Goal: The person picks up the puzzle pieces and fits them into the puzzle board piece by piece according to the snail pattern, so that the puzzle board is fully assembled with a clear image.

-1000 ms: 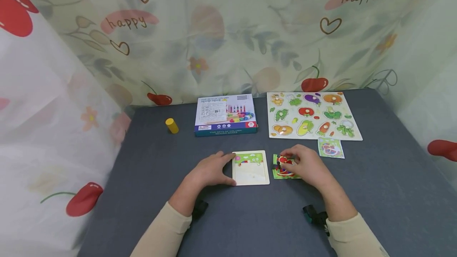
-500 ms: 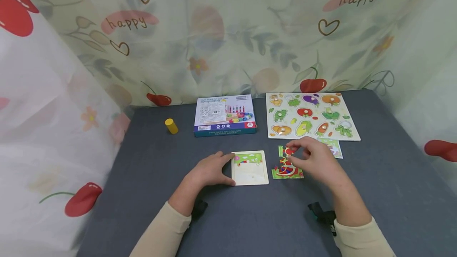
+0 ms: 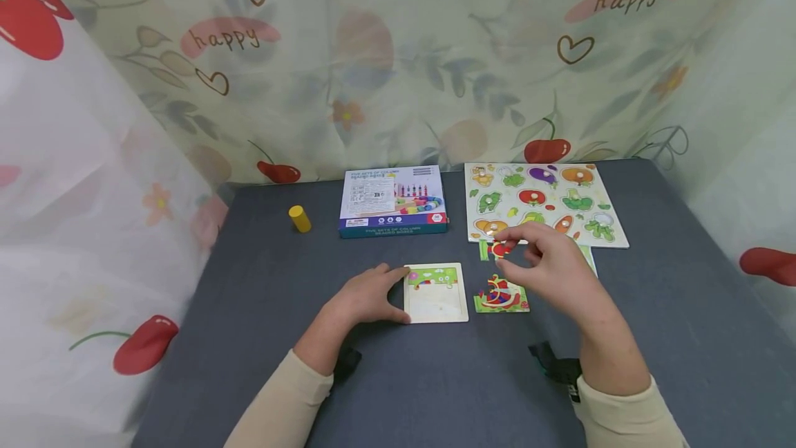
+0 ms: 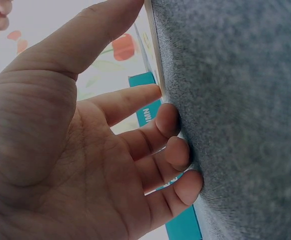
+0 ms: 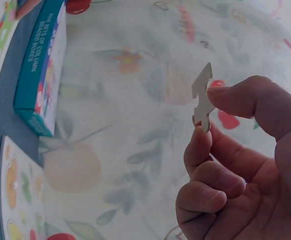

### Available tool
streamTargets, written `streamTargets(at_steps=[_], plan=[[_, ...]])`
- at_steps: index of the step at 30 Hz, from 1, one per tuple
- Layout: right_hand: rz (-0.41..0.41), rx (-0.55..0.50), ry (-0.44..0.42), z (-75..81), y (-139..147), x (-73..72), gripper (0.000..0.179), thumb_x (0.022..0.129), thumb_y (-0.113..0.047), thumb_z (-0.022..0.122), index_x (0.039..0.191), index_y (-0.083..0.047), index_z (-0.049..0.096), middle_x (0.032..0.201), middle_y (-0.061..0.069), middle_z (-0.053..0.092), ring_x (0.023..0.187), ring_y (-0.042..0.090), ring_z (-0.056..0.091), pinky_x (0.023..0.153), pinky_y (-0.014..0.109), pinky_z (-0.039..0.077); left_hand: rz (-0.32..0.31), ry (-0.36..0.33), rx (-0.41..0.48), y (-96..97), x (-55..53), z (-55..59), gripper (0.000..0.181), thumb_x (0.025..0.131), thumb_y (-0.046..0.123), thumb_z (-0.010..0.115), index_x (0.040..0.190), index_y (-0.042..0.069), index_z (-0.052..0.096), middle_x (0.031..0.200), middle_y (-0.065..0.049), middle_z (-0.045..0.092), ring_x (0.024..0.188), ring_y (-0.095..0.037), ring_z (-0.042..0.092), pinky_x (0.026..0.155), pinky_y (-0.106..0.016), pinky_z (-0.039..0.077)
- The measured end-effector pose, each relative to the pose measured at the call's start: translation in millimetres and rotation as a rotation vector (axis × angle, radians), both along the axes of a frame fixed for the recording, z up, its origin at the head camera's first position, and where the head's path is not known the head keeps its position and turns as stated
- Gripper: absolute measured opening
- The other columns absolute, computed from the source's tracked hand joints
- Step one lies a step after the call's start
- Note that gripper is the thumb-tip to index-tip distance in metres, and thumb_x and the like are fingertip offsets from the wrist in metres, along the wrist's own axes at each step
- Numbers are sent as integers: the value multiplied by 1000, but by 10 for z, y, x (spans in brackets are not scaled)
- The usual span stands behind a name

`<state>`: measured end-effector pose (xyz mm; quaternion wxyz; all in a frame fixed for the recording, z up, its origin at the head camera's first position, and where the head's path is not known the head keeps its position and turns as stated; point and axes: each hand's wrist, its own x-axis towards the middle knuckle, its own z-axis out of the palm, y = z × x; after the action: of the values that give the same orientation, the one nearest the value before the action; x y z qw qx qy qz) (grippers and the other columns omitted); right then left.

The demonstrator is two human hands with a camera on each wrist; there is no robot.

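My left hand (image 3: 371, 294) rests at the left edge of a square wooden puzzle tray (image 3: 435, 304), its thumb and index finger spread to touch the side. A green strip of picture lies along the tray's far side; the rest shows bare wood. Raised right of the tray, my right hand (image 3: 550, 268) pinches a jigsaw piece (image 3: 487, 250) between thumb and fingers. Its pale back (image 5: 204, 100) shows in the right wrist view. Joined jigsaw pieces (image 3: 501, 296) with a red and green picture lie on the table beside the tray.
A vegetable puzzle board (image 3: 541, 206) lies at the back right, with a green card (image 3: 587, 258) partly hidden behind my right hand. A flat "beaded boxes" box (image 3: 393, 200) and a yellow cylinder (image 3: 300, 219) stand farther left. A patterned curtain (image 3: 398, 88) hangs behind.
My right hand has lifted a jigsaw piece off the joined pieces and carried it up and away from me. The left hand and tray have stayed put.
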<state>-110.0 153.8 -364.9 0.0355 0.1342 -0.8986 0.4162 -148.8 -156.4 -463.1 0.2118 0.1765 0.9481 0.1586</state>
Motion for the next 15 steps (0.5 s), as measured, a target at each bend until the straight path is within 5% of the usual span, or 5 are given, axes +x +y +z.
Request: streamTargets(at_steps=[15], plan=[[56, -106, -24, 107, -311, 43, 28, 87, -9, 81, 114, -12, 75, 94, 3, 58, 61, 18, 39, 58, 33, 38, -3, 0, 1, 0, -5, -3, 94, 79, 54, 85, 156, 21, 45, 138, -12, 54, 115, -28, 53, 100, -52, 47]])
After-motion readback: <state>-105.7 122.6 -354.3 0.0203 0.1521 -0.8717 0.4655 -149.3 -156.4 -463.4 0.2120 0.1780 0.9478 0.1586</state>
